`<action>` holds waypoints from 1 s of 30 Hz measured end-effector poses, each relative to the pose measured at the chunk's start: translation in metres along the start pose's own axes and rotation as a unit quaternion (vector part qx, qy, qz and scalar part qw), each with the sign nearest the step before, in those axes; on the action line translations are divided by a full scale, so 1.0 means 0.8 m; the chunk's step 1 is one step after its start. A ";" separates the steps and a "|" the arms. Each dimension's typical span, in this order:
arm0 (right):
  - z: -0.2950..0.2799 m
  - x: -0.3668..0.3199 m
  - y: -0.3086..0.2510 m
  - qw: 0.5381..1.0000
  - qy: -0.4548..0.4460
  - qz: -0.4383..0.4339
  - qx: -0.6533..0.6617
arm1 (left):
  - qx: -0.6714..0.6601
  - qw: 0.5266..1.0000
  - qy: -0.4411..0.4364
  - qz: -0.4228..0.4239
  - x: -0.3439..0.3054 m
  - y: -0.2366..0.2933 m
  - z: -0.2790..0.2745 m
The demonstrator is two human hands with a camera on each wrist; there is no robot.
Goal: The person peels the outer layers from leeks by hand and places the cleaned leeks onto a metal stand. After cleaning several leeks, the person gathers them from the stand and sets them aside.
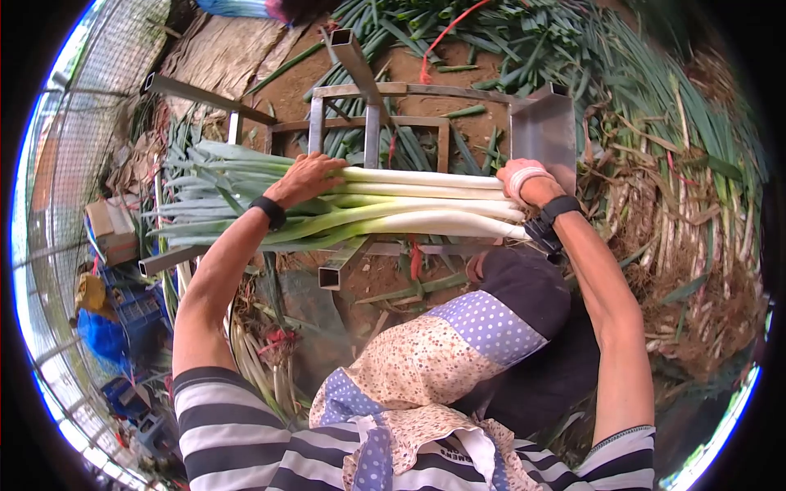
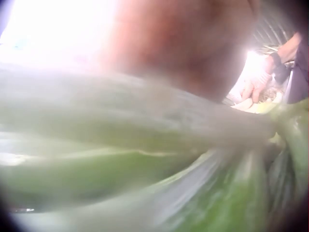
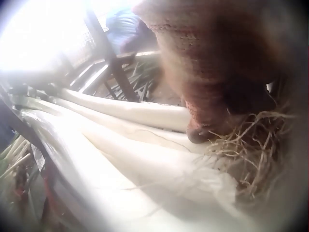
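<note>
Several long leeks (image 1: 434, 196) lie side by side across a metal frame (image 1: 348, 258), green leaves to the left, white ends to the right. My left hand (image 1: 306, 178) rests on top of the bundle where green turns pale, fingers extended over the upper stalks. At the white root ends is my right hand (image 1: 530, 182), with a pale band round it; its fingertips are partly hidden. In the right wrist view the hand (image 3: 207, 63) touches a white stalk (image 3: 130, 113) beside tangled roots (image 3: 260, 145). The left wrist view shows blurred leaves (image 2: 96, 121) close up.
An upright metal plate (image 1: 544, 135) stands at the frame's right end. Piled leeks with roots (image 1: 679, 204) cover the ground on the right, and more green leaves (image 1: 524, 41) lie beyond the frame. Crates (image 1: 139, 315) and a cardboard box (image 1: 112, 229) are at the left.
</note>
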State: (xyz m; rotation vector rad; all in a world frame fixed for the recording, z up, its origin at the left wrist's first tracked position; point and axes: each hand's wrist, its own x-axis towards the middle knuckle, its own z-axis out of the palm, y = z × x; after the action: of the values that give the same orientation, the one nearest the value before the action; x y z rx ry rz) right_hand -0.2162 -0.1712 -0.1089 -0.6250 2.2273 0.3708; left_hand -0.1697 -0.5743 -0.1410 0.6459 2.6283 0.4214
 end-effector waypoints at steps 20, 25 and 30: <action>0.016 0.004 0.009 0.999 0.046 -0.018 -0.007 | 0.128 0.984 0.095 -0.085 0.002 0.007 0.015; 0.015 0.004 0.009 0.998 0.059 -0.031 0.010 | 0.038 0.980 -0.041 -0.193 -0.017 -0.053 -0.013; 0.011 0.004 0.005 0.999 0.049 -0.006 0.022 | 0.021 0.957 -0.163 -0.238 -0.018 -0.052 -0.027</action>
State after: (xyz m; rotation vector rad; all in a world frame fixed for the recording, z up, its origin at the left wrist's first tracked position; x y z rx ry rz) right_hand -0.2149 -0.1645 -0.1169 -0.6455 2.3170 0.2884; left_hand -0.1836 -0.6209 -0.1335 0.0674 2.3676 0.1007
